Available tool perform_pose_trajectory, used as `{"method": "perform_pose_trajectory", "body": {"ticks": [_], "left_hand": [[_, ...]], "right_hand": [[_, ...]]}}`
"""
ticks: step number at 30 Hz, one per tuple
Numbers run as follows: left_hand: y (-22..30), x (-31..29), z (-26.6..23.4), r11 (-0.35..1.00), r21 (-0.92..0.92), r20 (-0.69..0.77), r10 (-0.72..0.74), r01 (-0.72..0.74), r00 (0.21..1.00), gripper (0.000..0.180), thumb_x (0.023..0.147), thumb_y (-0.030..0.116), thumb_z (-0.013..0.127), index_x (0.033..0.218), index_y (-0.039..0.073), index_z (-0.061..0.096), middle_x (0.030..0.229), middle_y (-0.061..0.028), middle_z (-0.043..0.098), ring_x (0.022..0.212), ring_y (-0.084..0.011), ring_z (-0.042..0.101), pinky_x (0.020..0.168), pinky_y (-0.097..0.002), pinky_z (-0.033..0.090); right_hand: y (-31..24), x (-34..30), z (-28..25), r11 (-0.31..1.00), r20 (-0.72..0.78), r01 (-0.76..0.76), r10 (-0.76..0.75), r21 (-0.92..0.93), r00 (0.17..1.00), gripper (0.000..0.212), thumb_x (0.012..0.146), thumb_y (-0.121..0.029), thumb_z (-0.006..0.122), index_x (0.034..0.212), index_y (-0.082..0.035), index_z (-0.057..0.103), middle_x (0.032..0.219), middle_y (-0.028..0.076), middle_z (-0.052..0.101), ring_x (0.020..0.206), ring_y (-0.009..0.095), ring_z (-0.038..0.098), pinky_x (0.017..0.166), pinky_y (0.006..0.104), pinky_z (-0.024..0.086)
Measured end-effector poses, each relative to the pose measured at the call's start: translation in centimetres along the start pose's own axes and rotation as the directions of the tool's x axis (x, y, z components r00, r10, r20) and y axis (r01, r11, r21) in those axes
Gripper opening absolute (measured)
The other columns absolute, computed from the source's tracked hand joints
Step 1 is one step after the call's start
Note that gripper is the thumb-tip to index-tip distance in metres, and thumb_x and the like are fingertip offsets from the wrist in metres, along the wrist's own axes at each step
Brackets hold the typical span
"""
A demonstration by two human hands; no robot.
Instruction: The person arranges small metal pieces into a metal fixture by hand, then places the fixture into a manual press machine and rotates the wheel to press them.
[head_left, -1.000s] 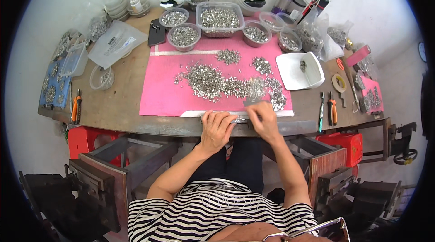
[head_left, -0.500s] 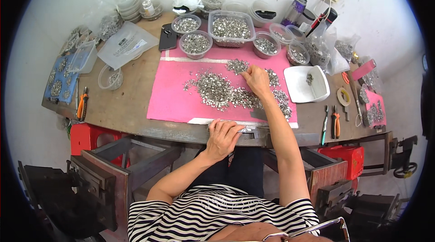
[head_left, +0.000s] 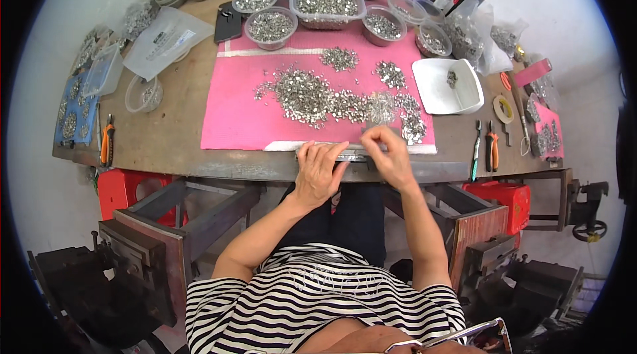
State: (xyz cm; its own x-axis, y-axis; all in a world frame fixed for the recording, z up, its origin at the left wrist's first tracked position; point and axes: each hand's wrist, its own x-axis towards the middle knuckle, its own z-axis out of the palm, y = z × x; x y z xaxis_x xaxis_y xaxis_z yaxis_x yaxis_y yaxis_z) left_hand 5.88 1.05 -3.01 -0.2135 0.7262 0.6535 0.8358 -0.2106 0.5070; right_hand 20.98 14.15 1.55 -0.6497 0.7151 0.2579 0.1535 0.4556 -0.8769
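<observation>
At the table's front edge my left hand (head_left: 318, 173) is closed over the left end of a narrow metal fixture (head_left: 353, 155), fingers bent across its top and thumb against its near side. My right hand (head_left: 390, 159) is at the fixture's right end, thumb and forefinger pinched together; anything between them is too small to make out. Beyond both hands a pink mat (head_left: 232, 115) carries a large heap of small silvery metal pieces (head_left: 302, 95). Smaller piles (head_left: 339, 58) lie behind and to its right, and a strip of loose pieces (head_left: 348, 106) joins the heap to the right-hand pile.
Tubs of metal pieces (head_left: 271, 27) line the mat's back edge, around a larger square container (head_left: 326, 3). To the right are a white tray (head_left: 438, 92), a green toothbrush (head_left: 476, 148), orange-handled pliers (head_left: 492, 148) and a tape roll (head_left: 503, 108). More pliers (head_left: 107, 143) lie left.
My right hand has come back from the small rear pile to the fixture at the table edge. My left hand stays on the fixture. The whole view has shifted a little.
</observation>
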Motion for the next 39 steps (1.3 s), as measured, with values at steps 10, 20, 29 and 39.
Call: {"method": "perform_pose_trajectory", "body": {"ticks": [10, 20, 29, 39], "left_hand": [[0.1, -0.2, 0.1, 1.0, -0.001, -0.008, 0.005, -0.005, 1.0, 0.057, 0.086, 0.011, 0.076, 0.138, 0.007, 0.054, 0.111, -0.0077, 0.064, 0.103, -0.0256, 0.06, 0.104, -0.0475, 0.037], [0.0, -0.2, 0.1, 1.0, 0.0, -0.01, 0.02, -0.02, 1.0, 0.058, 0.083, 0.01, 0.078, 0.136, 0.006, 0.055, 0.111, -0.0084, 0.064, 0.103, -0.0268, 0.06, 0.104, -0.0468, 0.037], [0.0, -0.1, 0.0, 1.0, 0.0, 0.001, 0.018, -0.018, 1.0, 0.056, 0.086, 0.011, 0.076, 0.138, 0.007, 0.055, 0.113, -0.0079, 0.064, 0.104, -0.0255, 0.06, 0.104, -0.0467, 0.037], [0.0, -0.2, 0.1, 1.0, -0.005, -0.004, 0.019, -0.019, 1.0, 0.055, 0.085, 0.01, 0.076, 0.137, 0.007, 0.056, 0.112, -0.0074, 0.064, 0.104, -0.0253, 0.061, 0.104, -0.0464, 0.037]], "right_hand": [[-0.3, -2.6, 1.7, 0.958, -0.061, 0.175, -0.194, -0.229, 0.979, 0.011, 0.085, 0.003, 0.072, 0.093, 0.0, 0.066, 0.093, 0.012, 0.066, 0.085, 0.03, 0.063, 0.075, 0.0392, 0.05], [-0.6, -2.4, 1.6, 0.896, -0.006, 0.239, -0.26, -0.373, 0.966, 0.013, 0.083, 0.002, 0.074, 0.092, -0.001, 0.066, 0.089, 0.011, 0.063, 0.082, 0.032, 0.061, 0.074, 0.0409, 0.049], [-0.4, -2.1, 1.4, 0.949, -0.026, 0.207, -0.22, -0.238, 0.975, 0.011, 0.083, 0.001, 0.074, 0.092, -0.002, 0.067, 0.089, 0.01, 0.065, 0.083, 0.031, 0.062, 0.075, 0.0416, 0.05], [-0.8, -3.4, 2.3, 0.698, 0.083, 0.359, -0.397, -0.619, 0.914, 0.016, 0.083, -0.007, 0.074, 0.097, -0.004, 0.066, 0.101, 0.008, 0.066, 0.092, 0.027, 0.064, 0.087, 0.0413, 0.046]]}}
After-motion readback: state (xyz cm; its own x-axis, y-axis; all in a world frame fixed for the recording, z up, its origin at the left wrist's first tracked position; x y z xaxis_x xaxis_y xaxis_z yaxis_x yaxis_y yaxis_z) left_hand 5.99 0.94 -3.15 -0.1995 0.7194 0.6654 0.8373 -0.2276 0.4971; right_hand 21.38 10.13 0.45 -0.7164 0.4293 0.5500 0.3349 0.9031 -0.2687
